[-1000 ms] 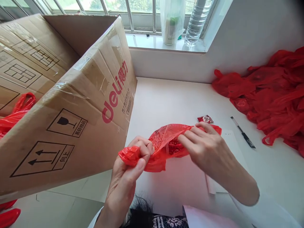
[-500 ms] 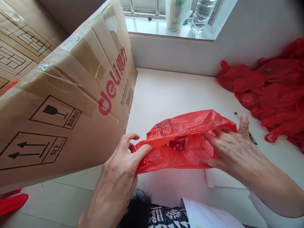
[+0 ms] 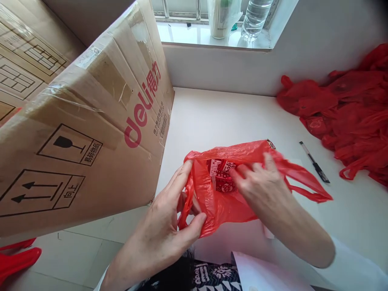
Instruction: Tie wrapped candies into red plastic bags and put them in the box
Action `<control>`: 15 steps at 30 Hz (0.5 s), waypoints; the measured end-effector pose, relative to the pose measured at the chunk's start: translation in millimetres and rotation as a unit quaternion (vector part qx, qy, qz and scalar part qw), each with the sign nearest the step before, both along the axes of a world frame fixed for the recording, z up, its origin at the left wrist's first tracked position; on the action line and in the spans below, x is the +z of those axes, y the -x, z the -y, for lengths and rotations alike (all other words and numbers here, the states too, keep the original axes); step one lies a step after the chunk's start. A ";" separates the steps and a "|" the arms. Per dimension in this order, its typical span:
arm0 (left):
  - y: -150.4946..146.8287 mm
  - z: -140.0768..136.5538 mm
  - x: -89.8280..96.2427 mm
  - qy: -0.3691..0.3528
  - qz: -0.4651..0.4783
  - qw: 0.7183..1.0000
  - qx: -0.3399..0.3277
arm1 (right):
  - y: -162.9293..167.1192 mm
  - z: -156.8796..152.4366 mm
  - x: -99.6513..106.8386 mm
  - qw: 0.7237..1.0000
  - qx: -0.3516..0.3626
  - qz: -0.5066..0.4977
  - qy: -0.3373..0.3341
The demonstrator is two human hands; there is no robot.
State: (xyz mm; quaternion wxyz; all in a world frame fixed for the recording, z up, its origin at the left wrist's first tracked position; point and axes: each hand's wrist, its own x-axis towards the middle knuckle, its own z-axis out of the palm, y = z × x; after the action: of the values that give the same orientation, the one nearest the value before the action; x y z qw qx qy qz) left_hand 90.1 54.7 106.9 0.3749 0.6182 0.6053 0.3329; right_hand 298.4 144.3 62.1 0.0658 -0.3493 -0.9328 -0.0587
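A person's two bare hands are working at a red plastic carrier bag (image 3: 233, 212), which is lying open-mouthed over the white bench (image 3: 218, 117), just to the right of the large "deli" cardboard box (image 3: 109, 133). The left hand (image 3: 169, 218), the one nearer the box, is half open: its thumb and fingers are spreading apart around the bag's edge on the box side, holding the mouth wide. The right hand (image 3: 260, 182), farther from the box, is showing slightly blurred; its fingers are bending loosely into the bag's mouth beside red and pink printed packets (image 3: 223, 178), and whether they are gripping anything cannot be told. One handle loop (image 3: 306, 188) is trailing out past that hand, away from the box. The corner of a small dark-printed packet (image 3: 270, 143) is peeping from behind the bag's far rim. A black-and-clear pen (image 3: 313, 161) is lying well to the right of the box, and a heap of red plastic bags (image 3: 339, 109) is spreading farther right still. Beyond the box and to its right, a clear plastic bottle (image 3: 256, 20) is standing on the windowsill (image 3: 188, 34).
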 end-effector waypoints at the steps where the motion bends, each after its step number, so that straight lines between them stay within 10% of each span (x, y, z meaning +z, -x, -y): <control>1: 0.4 0.5 0.3 0.000 0.022 1.000 0.003 | 7.1 0.9 -7.9 1.000 0.005 0.013 0.006; 7: 2.3 -3.5 0.0 -0.009 0.089 0.996 0.031 | 13.9 -11.3 -39.2 0.996 0.077 0.002 0.048; 15: 9.5 0.0 -0.8 -0.033 0.038 0.998 0.033 | -25.5 -26.6 -6.4 0.978 0.123 -0.004 0.169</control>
State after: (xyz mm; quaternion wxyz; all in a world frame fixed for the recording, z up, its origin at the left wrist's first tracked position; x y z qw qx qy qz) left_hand 80.6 54.7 106.2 0.3657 0.5971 0.5995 0.3877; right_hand 323.9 170.9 55.7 0.0166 -0.2385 -0.9648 0.1095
